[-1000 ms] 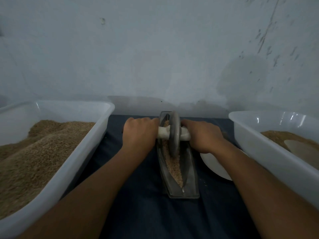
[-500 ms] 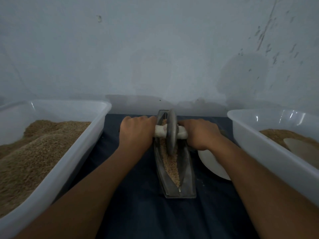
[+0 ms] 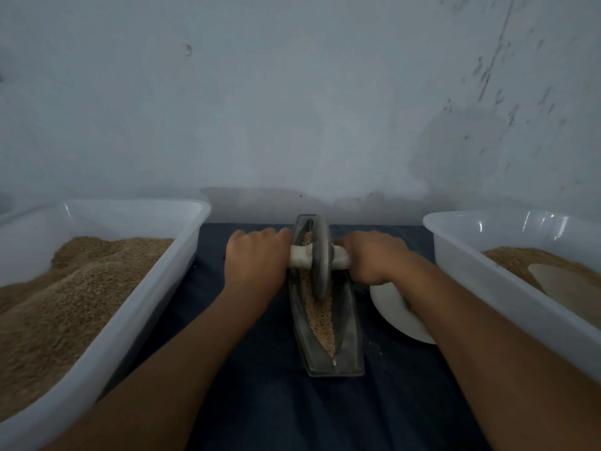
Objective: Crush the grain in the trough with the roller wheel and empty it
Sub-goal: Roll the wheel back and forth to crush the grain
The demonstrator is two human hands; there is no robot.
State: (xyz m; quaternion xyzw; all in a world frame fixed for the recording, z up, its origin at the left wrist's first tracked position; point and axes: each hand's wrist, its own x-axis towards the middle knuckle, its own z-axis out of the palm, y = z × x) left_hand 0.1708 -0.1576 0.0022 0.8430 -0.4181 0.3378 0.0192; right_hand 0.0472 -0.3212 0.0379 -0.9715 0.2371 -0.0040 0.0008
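A narrow grey metal trough lies lengthwise on the dark blue cloth, with brown grain along its groove. The grey roller wheel stands upright in the far half of the trough on a pale wooden axle. My left hand grips the left end of the axle. My right hand grips the right end. Both fists sit just outside the trough's walls.
A large white tub heaped with brown grain stands at the left. Another white tub at the right holds grain and a pale scoop. A white plate lies under my right forearm. The grey wall rises right behind the trough.
The wheel and both hands have rolled a little toward the far end of the trough. More of the grain in the near half now shows.
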